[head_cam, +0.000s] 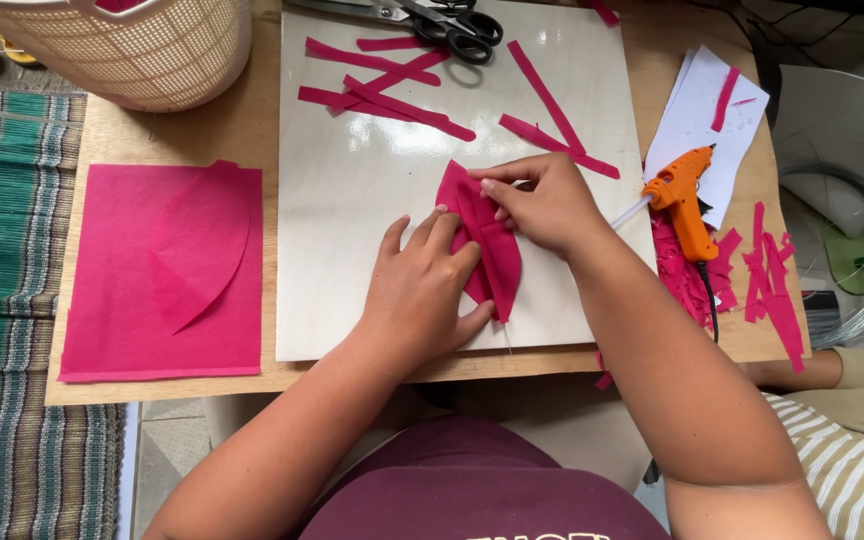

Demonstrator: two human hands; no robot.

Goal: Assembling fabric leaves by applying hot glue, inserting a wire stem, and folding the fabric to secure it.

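Note:
A folded pink petal-shaped paper piece (500,262) lies on the pale wooden board (352,200). My left hand (422,295) presses flat on its left side, fingers spread over the paper. My right hand (544,203) pinches the petal's upper edge with fingertips together. A thin wire appears to run out from under the petal's lower tip.
A stack of pink paper sheets with a cut petal (164,270) lies at left. Pink strips (392,100) and black scissors (447,22) sit at the board's top. An orange glue gun (684,200) rests at right on white paper (697,120). A woven basket (142,50) stands top left.

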